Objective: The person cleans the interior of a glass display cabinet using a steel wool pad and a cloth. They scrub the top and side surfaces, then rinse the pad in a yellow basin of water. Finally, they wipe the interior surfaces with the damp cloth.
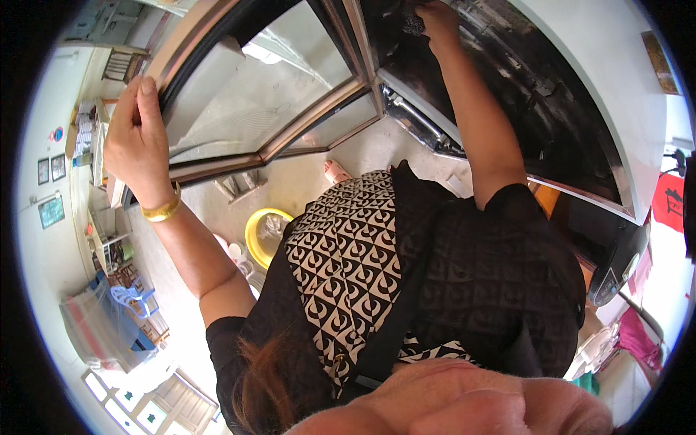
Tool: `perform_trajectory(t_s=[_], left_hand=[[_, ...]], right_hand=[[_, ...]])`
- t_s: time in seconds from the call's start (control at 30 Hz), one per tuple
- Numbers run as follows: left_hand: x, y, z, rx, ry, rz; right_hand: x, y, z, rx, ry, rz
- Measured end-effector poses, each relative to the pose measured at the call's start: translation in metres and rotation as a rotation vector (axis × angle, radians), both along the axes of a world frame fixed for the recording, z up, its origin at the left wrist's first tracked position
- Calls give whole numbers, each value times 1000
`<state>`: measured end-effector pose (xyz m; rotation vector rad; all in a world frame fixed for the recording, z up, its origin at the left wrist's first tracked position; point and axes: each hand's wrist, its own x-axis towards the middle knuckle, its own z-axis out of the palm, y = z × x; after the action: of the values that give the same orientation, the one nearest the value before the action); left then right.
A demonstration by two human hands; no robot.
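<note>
My left hand (138, 130), with a gold bracelet at the wrist, grips the outer edge of an open glass door (255, 103) with a copper-coloured frame. The door stands swung out from a white cabinet (587, 65). My right hand (439, 22) reaches into the cabinet's dark, stained interior (522, 81). Its fingers are closed on a dark grey scouring pad (413, 20) against the inner surface at the top of the view. The fingertips are partly hidden.
A yellow basin (253, 239) stands on the floor beside stacked dishes (255, 280). A small wooden stool (239, 185) is partly behind the door. Further left is a blue plastic chair (133, 296). A black oval appliance part (614, 272) is at the right.
</note>
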<state>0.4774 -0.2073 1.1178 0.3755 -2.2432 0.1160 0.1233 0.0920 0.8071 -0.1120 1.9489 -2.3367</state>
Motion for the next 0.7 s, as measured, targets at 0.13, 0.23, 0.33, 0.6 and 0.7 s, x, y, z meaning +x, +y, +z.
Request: perform_trajectory(t_s=[0.13,0.23,0.33,0.6,0.7], left_hand=[[2,-8,2,15,-55,37],[4,-8,4,3,-70,61],[9,-7,10,-44,-59,40],[5,-6,8,-56,-61,23],[6,-4,9,-71,-62,-13]], right_hand=[[45,-4,28,-66,257,-191],[66,-11,69,-36,311,-173],[100,-32,141,138,310,-155],[127,-68,162,430,1013,-301],[139,-54,72,763,807,-85]])
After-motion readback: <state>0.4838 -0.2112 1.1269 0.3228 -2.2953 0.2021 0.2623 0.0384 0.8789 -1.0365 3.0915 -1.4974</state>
